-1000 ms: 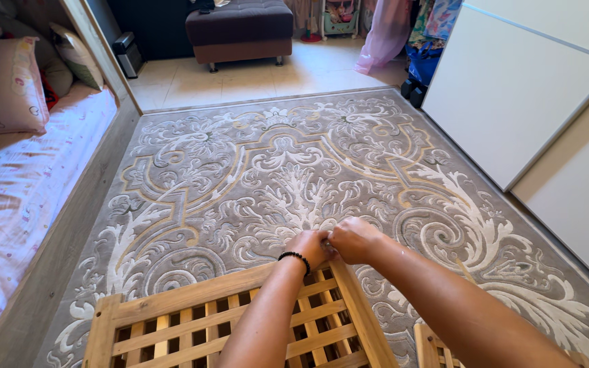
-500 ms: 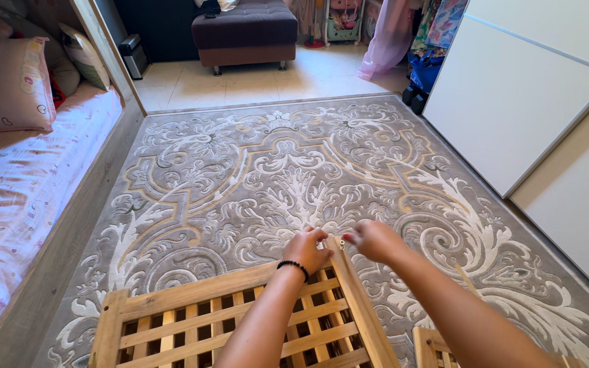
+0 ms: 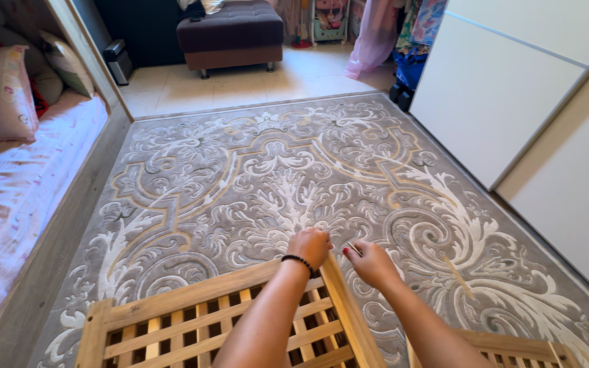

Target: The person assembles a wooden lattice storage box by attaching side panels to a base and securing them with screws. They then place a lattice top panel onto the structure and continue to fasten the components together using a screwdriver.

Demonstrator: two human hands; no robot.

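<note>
Wooden slats form a lattice panel (image 3: 240, 320) at the bottom of the view, lying on a grey carpet (image 3: 274, 177) patterned with cream scrolls and thin gold lines. The left hand (image 3: 310, 247) rests on the far right corner of that panel, fingers curled together into a loose fist over the corner of the frame; a black band (image 3: 299, 259) circles its wrist. The right hand (image 3: 369, 262) hovers just beside the same corner, off the panel's right edge, with its fingers pinched on a thin pale stick (image 3: 354, 248) whose tip pokes out toward the left hand; the two hands are close but not touching. A second piece of wooden frame (image 3: 512, 344) shows to the right of the panel, at the lower edge of the view. Another thin stick (image 3: 458, 276) lies on the carpet, farther right of the panel. Left of the panel runs a bed (image 3: 8, 197) with a pink sheet and pillows. Well beyond the panel, past the carpet's far edge, stands a dark padded stool (image 3: 230, 31), and white cupboard doors (image 3: 512, 88) fill the right side.
</note>
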